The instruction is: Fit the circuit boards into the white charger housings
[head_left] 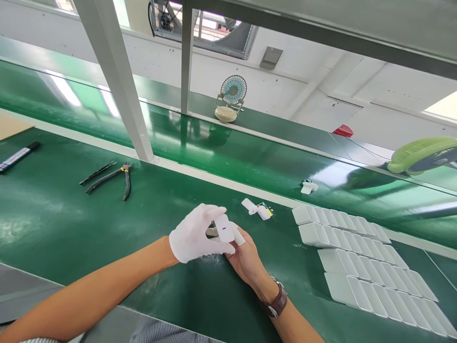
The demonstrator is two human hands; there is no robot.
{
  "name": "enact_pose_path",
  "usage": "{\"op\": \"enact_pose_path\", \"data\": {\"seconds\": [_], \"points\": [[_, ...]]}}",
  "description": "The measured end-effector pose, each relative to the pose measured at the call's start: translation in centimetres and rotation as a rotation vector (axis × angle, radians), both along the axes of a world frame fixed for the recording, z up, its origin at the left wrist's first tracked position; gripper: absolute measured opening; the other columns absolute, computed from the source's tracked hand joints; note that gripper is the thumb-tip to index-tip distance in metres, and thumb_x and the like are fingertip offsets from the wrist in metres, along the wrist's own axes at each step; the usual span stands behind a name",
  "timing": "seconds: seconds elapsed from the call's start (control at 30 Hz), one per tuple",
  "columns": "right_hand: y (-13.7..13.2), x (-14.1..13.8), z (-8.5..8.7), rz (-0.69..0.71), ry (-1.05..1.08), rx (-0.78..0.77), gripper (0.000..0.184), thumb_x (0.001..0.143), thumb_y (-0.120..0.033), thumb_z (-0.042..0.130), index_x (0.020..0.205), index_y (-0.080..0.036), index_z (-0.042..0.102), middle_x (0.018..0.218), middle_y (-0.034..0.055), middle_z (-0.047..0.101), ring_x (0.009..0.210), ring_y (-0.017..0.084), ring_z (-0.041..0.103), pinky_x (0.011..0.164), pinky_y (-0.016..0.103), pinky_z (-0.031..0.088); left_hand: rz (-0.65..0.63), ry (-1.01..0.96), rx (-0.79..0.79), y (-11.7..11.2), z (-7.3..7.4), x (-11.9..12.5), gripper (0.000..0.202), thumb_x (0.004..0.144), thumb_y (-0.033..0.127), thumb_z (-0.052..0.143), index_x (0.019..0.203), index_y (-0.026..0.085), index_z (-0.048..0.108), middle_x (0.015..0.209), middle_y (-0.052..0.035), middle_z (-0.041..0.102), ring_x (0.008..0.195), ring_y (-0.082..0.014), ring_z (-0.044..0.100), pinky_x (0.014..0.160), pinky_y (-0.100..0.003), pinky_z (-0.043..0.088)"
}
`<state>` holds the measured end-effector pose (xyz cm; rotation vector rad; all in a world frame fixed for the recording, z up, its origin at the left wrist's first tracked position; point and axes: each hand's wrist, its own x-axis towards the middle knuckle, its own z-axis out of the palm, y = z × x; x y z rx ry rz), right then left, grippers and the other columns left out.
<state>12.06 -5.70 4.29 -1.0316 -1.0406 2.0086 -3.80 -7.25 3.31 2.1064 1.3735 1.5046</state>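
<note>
A: In the head view, where is the white casing?

B: The white casing [223, 228], with a small dark slot in its end, is held above the counter [200, 300], between its near and far edges.

A: And the hands?

B: The gloved left hand [194, 233] has its fingers clamped on the casing. The right hand [248, 257] comes up close against it, but its fingertips are partly hidden behind, so I can't tell whether they grip.

A: Can you see inside the casing?

B: No, its far side is turned away.

A: What lies along the counter's far edge?

B: Pliers [110, 181] toward the left, then a small cluster of white parts [259, 209], too small to make out fully.

A: Anything cut off?

B: The marker [17, 157] at left, and the nearest of the white shell rows [360, 257] at right.
</note>
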Motion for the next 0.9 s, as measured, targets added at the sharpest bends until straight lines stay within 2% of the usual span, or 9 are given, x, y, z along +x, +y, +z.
{"op": "enact_pose_path", "data": {"seconds": [0.17, 0.37, 0.63, 0.9], "points": [[0.0, 0.1, -0.3, 0.026, 0.000, 0.008, 0.038, 0.089, -0.056, 0.061, 0.112, -0.027, 0.070, 0.091, 0.0062, 0.075, 0.070, 0.022, 0.064, 0.052, 0.030, 0.042, 0.003, 0.027, -0.006, -0.1, 0.0, -0.2, 0.081, 0.063, 0.044, 0.086, 0.130, 0.023, 0.045, 0.108, -0.0071, 0.067, 0.088, -0.0232, 0.067, 0.076, -0.041, 0.058], [-0.2, 0.1, 0.2, 0.040, 0.049, -0.016, 0.043, 0.087, -0.057, 0.063, 0.116, -0.026, 0.067, 0.096, 0.0051, 0.075, 0.081, 0.025, 0.068, 0.063, 0.033, 0.050, -0.020, 0.064, 0.046, -0.3, 0.1, -0.5, 0.079, 0.066, 0.048, 0.085, 0.130, 0.025, 0.044, 0.112, -0.0082, 0.066, 0.091, -0.0233, 0.067, 0.081, -0.042, 0.058], [-0.1, 0.1, 0.8, 0.049, 0.094, -0.030, 0.045, 0.085, -0.056, 0.068, 0.119, -0.027, 0.067, 0.098, 0.0048, 0.074, 0.083, 0.025, 0.068, 0.067, 0.035, 0.052, -0.070, 0.104, -0.129, -0.7, 0.3, -0.7, 0.080, 0.062, 0.049, 0.087, 0.129, 0.025, 0.050, 0.118, -0.0105, 0.067, 0.104, -0.0280, 0.065, 0.089, -0.045, 0.057], [-0.2, 0.1, 0.9, 0.053, 0.109, -0.053, 0.047, 0.085, -0.058, 0.067, 0.118, -0.025, 0.067, 0.098, 0.0060, 0.074, 0.087, 0.026, 0.069, 0.071, 0.036, 0.053, -0.111, 0.102, 0.046, -0.4, 0.6, -1.0, 0.078, 0.069, 0.042, 0.085, 0.132, 0.024, 0.043, 0.118, -0.0122, 0.067, 0.098, -0.0259, 0.066, 0.086, -0.045, 0.057]]}}
